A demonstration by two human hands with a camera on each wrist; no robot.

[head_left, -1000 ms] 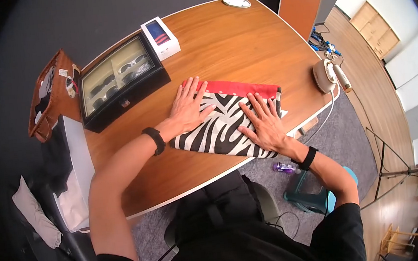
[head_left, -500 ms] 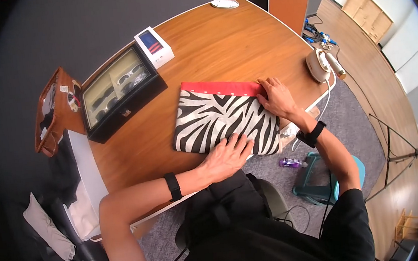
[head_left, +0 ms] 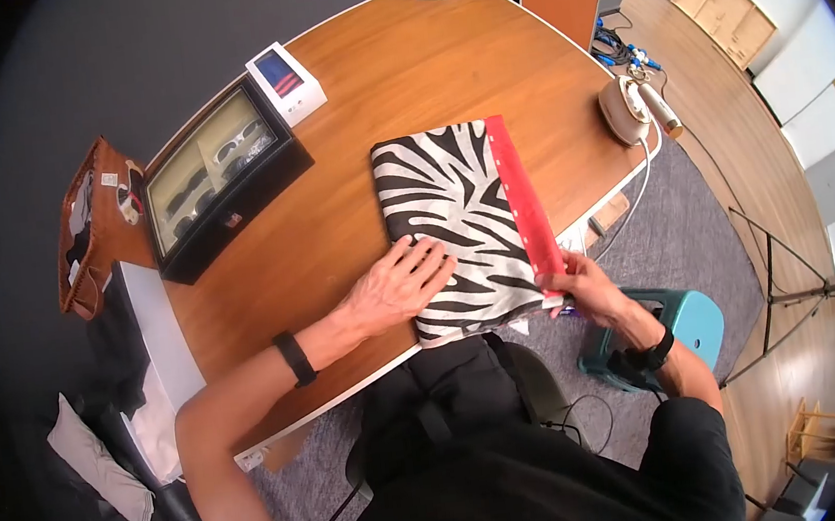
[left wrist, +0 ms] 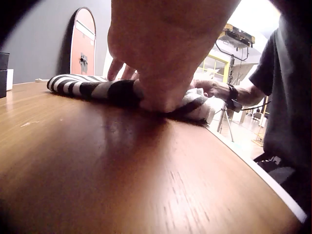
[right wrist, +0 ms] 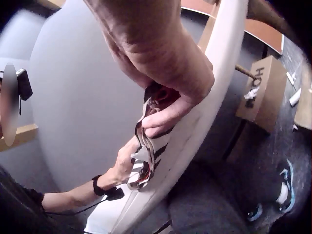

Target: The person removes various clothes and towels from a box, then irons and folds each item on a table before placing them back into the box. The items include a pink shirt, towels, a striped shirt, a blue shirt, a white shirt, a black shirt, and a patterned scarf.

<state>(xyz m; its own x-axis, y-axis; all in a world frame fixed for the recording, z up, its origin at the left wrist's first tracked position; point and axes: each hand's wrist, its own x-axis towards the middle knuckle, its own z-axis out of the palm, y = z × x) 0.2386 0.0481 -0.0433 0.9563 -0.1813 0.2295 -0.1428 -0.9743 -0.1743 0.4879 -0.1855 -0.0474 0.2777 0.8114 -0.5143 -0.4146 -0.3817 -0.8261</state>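
Observation:
A folded zebra-print cloth (head_left: 461, 191) with a red border (head_left: 522, 195) lies flat on the wooden table, its red side toward the right. My left hand (head_left: 395, 288) rests on the cloth's left side near the front, fingers fairly straight on top. At the near right corner, by the table's edge, my right hand (head_left: 591, 289) pinches the red border. The right wrist view shows the cloth's stacked layers (right wrist: 144, 168) edge-on, with my right fingers (right wrist: 163, 119) gripping them. In the left wrist view, my left hand (left wrist: 161, 53) hides part of the striped fold (left wrist: 87, 88).
A black glass-lidded case of sunglasses (head_left: 269, 179) stands at the left, beside a white box (head_left: 312, 100) and a brown bag (head_left: 104, 235). A handheld steamer-like appliance (head_left: 620, 115) with a white cord sits at the right edge. A teal stool (head_left: 695, 319) stands below.
The cloth has turned clockwise, its red border going from the far side to the right. My right hand moved nearer with the border; my left hand shifted from the front edge to the left side.

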